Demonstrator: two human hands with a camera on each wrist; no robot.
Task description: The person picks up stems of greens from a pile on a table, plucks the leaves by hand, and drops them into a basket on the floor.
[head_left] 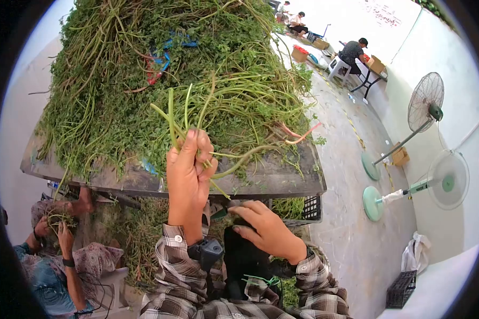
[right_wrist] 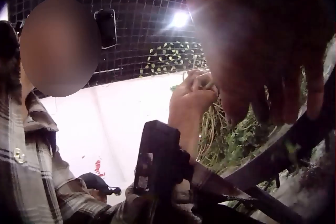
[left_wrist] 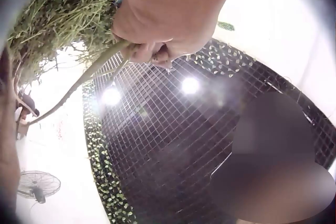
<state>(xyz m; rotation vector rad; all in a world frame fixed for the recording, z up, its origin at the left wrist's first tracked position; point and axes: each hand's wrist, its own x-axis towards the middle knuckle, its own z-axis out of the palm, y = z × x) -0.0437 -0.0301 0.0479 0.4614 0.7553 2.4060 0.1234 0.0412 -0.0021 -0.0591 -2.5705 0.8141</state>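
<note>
My left hand (head_left: 189,165) grips a small bunch of green stems (head_left: 171,114) in front of the table's near edge. Cut-looking ends stand above the fist, and one thick curved stem (head_left: 245,158) reaches out to the right. From the left wrist view, that long stem (left_wrist: 79,82) runs away from the fingers of the left hand (left_wrist: 168,19). Lower and to the right is my right hand (head_left: 269,231), its fingers extended leftward below the table edge. Those fingers look fairly straight in the right wrist view, with nothing visible in the right hand (right_wrist: 257,61).
A big heap of leafy green plants (head_left: 106,90) covers the dark table (head_left: 282,178). Below its right corner sits a black crate (head_left: 313,208). Another person (head_left: 53,271) sits at lower left, handling stems. Standing fans (head_left: 371,166) and a seated worker (head_left: 351,53) are at right.
</note>
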